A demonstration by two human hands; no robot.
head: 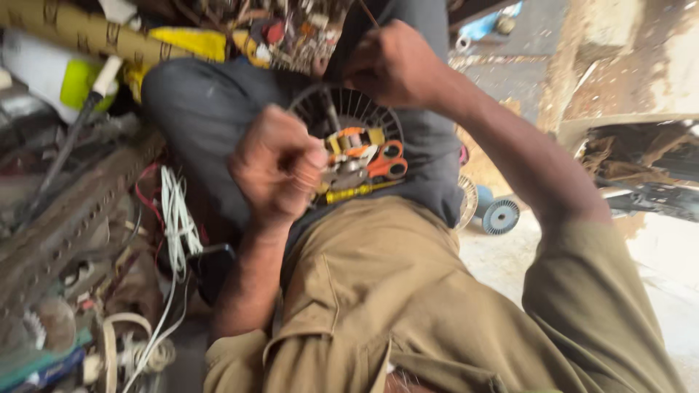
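Note:
My left hand point(277, 167) is closed in a fist just left of a round black ribbed fan part point(364, 109) that rests on a dark grey cloth point(211, 109) over my lap. Whether the fist holds anything is blurred. In the round part lie orange-handled scissors point(386, 161), a yellow-handled screwdriver point(357, 192) and a small metal piece point(346, 175). My right hand point(397, 62) is raised above the round part with its fingers pinched on a thin brown strand point(368, 13) that runs upward. My khaki trousers point(408, 306) fill the lower frame.
To the left is a crowded heap: white wires point(175, 218), red wires, a perforated metal bar point(65, 218), a cardboard tube point(87, 30) and a yellow-green container point(79, 81). A blue wire spool point(501, 215) lies on the pale floor at right, near a dark broken panel point(641, 164).

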